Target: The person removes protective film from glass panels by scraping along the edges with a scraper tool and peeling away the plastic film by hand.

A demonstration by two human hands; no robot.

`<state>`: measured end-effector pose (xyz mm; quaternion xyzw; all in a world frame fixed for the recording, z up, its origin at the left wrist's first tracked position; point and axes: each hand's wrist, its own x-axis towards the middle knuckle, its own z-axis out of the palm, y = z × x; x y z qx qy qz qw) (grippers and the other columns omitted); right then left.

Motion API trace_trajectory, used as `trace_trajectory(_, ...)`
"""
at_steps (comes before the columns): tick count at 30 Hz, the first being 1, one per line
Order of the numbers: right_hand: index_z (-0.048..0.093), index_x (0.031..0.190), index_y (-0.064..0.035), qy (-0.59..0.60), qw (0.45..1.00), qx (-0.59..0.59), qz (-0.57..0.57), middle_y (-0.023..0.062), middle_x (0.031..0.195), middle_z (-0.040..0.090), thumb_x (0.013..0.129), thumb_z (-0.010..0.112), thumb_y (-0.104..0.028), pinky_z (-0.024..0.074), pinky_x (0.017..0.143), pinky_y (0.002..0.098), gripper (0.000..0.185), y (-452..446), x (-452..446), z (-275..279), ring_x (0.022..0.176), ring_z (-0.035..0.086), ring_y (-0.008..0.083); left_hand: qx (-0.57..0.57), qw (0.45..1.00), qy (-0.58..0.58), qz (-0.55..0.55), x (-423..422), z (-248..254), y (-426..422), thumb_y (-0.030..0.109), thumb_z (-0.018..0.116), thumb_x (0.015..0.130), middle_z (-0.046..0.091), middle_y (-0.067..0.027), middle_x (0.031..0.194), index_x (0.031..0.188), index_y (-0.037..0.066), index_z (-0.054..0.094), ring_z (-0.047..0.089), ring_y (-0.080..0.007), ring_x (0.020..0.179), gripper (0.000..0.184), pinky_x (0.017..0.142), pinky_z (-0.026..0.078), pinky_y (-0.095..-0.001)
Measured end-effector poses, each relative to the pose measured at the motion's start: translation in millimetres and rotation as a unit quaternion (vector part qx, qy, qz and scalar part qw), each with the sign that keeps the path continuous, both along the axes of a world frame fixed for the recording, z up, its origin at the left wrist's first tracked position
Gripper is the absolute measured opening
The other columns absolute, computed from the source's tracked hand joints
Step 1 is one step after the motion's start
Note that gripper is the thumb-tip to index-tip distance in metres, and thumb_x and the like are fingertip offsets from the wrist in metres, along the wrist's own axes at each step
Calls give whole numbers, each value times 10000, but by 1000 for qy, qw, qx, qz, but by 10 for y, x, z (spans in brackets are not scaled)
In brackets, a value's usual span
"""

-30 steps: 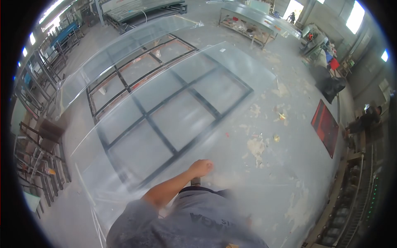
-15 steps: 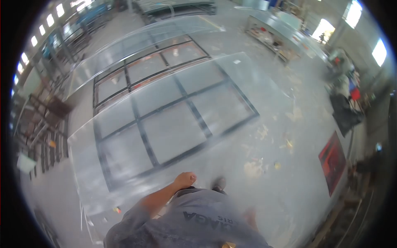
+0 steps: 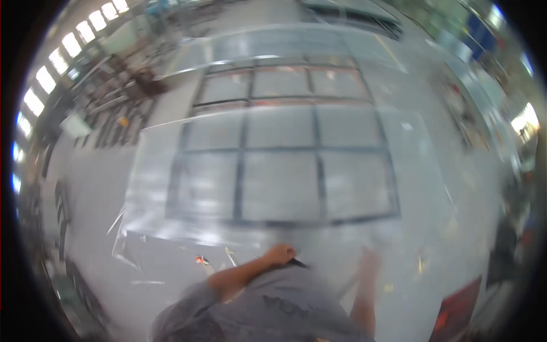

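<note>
My left hand (image 3: 279, 255) is closed in front of my grey shirt, near the front edge of the frame. A small dark pointed thing (image 3: 299, 263) shows right beside it; whether I hold it cannot be made out. My right hand (image 3: 369, 263) hangs apart on the right, smeared by motion, its fingers unclear. Ahead on the floor lies a dark rectangular frame with crossbars (image 3: 278, 149), under a translucent plastic sheet (image 3: 149, 196) that reaches past its sides. Behind it, the uncovered part of the frame shows reddish edges (image 3: 279, 102).
Another translucent sheet (image 3: 273, 43) lies farther back. Dark metal bars (image 3: 117, 125) lie at left. Small scraps (image 3: 202, 260) litter the floor near me. A red panel (image 3: 456, 310) is at lower right, and a long bench (image 3: 464, 108) stands at right.
My view has turned left, so the frame and sheet now lie straight ahead. My right hand has come up into clearer view on the right. My left hand stays closed.
</note>
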<state>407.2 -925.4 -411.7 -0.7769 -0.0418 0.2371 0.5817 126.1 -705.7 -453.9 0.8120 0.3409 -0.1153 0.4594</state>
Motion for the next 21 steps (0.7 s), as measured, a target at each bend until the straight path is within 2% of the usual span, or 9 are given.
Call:
trace_trajectory(1,592,810,-71,82,995,43,-45,5,550,439,892,668,-307,374,388,293,261,-43,76,-228,437,438,131,34,996,59,53,-128,-168,45,376,624,906,709,-129,850,968,51,698,688,-230,846,339,738,537,-374)
trace_trajectory(3,594,745,-92,210,963,91,-140,-1,506,366,928,618,-400,350,337,309,359,-91,364,-581,407,391,143,-201,906,86,362,-364,-194,198,437,596,899,689,-156,846,925,31,671,670,-325,800,413,805,521,-442)
trace_trajectory(4,613,920,-78,227,964,78,-114,40,633,467,923,595,-502,423,416,333,425,-259,569,-796,487,459,170,-194,893,77,399,-463,-215,267,437,596,899,689,-156,846,925,31,671,670,-325,800,413,805,521,-442)
trace_trajectory(6,537,1076,-85,222,963,22,-150,63,828,543,920,564,-559,481,527,363,499,-236,843,-856,654,535,209,-258,578,-10,774,-554,-290,206,447,674,863,654,-190,967,1089,11,596,654,-321,833,497,813,519,-449)
trace_trajectory(9,546,1176,-149,255,942,14,-218,30,840,539,928,511,-582,465,581,432,500,-205,1244,-1358,668,483,212,-95,475,3,875,-776,-1173,229,447,730,828,577,-226,1116,1208,-11,483,635,-297,892,645,756,548,-437)
trace_trajectory(12,494,1233,-156,322,922,70,-203,45,966,571,942,491,-571,470,681,485,506,-218,1620,-1850,778,513,255,-91,457,-84,881,-765,-1456,166,454,731,827,541,-214,1163,1289,12,398,621,-281,933,721,705,557,-429)
trace_trajectory(14,430,1282,-134,380,900,146,-158,74,1145,602,963,485,-542,459,803,525,521,-316,1850,-2159,938,574,310,-75,270,-155,947,-513,-1256,183,462,728,828,543,-216,1160,1355,35,320,620,-316,926,792,708,564,-452)
trace_trajectory(17,414,1363,-132,346,924,137,-94,64,1247,588,985,459,-521,430,894,525,544,-710,2133,-2765,1054,573,313,-216,309,-390,840,-700,-1574,-66,511,625,909,532,-242,1302,1417,44,310,647,-356,975,758,755,566,-409)
trace_trajectory(21,419,1399,-118,218,967,110,68,52,1309,572,1011,435,-484,425,962,487,535,-796,2336,-3133,1115,568,292,-247,291,-374,845,-668,-1251,124,569,566,928,505,-183,1400,1424,51,377,605,-332,1109,741,909,494,-417)
